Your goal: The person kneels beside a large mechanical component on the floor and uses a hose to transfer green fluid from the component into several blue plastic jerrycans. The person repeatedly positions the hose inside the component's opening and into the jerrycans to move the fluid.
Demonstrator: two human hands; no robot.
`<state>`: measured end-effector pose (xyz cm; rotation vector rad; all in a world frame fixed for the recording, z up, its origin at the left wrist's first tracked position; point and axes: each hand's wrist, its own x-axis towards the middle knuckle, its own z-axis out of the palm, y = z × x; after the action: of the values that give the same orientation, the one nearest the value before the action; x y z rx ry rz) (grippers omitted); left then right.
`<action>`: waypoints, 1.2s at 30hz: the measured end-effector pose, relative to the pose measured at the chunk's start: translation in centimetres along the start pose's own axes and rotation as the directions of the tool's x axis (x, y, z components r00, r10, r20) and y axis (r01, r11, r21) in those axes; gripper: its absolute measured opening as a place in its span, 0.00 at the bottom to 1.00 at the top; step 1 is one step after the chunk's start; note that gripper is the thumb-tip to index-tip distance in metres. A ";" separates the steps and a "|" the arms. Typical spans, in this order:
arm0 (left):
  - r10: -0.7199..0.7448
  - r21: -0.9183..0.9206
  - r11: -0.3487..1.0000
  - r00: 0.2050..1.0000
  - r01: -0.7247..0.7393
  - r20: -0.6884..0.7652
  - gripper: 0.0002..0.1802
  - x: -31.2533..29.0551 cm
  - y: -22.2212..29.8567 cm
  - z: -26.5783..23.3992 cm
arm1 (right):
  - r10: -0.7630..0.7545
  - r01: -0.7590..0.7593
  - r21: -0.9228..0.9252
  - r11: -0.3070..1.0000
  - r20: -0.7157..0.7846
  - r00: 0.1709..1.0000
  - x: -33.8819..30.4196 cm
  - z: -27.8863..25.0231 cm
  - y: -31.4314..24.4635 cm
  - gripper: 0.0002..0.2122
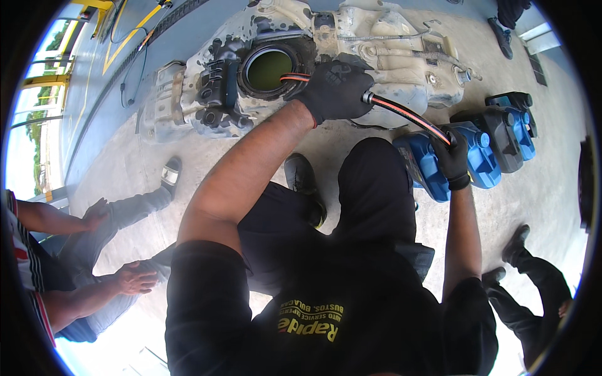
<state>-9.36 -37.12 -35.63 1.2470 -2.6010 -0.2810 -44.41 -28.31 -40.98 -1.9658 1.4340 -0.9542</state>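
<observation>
A large, dirty pale tank [389,59], which looks like a vehicle fuel tank, lies on the floor in front of me. Greenish liquid [268,70] shows through its round opening. A black hose with an orange stripe [407,113] runs from that opening through my black-gloved left hand [335,91], which is closed round it. A metal clamp sits on the hose just right of that hand; whatever the palm covers is hidden. My gloved right hand [453,160] grips the hose's other end, above the blue jugs [421,161]. Whether the end sits inside a jug's mouth is hidden.
More jugs, including a dark grey one [501,139] and a black one [523,103], stand at the right. A person with bare hands [137,279] sits at the left. Another person's legs [523,282] are at lower right, and a shoe [501,37] is at upper right.
</observation>
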 end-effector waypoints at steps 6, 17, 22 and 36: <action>-0.036 0.053 0.998 0.999 0.035 0.019 0.25 -0.5 -0.6 0.9 | -0.066 0.066 0.001 0.998 0.011 0.998 0.0 0.9 -0.6 0.16; 0.053 0.041 0.998 0.995 -0.049 -0.081 0.30 -0.9 -1.2 1.3 | -0.061 0.061 0.038 0.997 0.020 0.998 0.0 1.1 0.6 0.15; -0.009 0.056 0.998 1.000 0.009 -0.005 0.29 -1.2 -1.3 1.9 | -0.075 0.075 0.049 0.996 0.009 0.997 -0.2 1.5 0.4 0.15; 0.038 0.027 0.999 0.988 -0.035 -0.147 0.29 -1.3 -0.6 1.5 | -0.055 0.055 0.004 0.998 0.099 0.994 0.2 0.3 0.1 0.12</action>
<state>-8.56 -36.42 -37.42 1.1790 -2.5050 -0.1450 -44.22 -28.53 -41.22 -2.0322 1.3305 -0.8676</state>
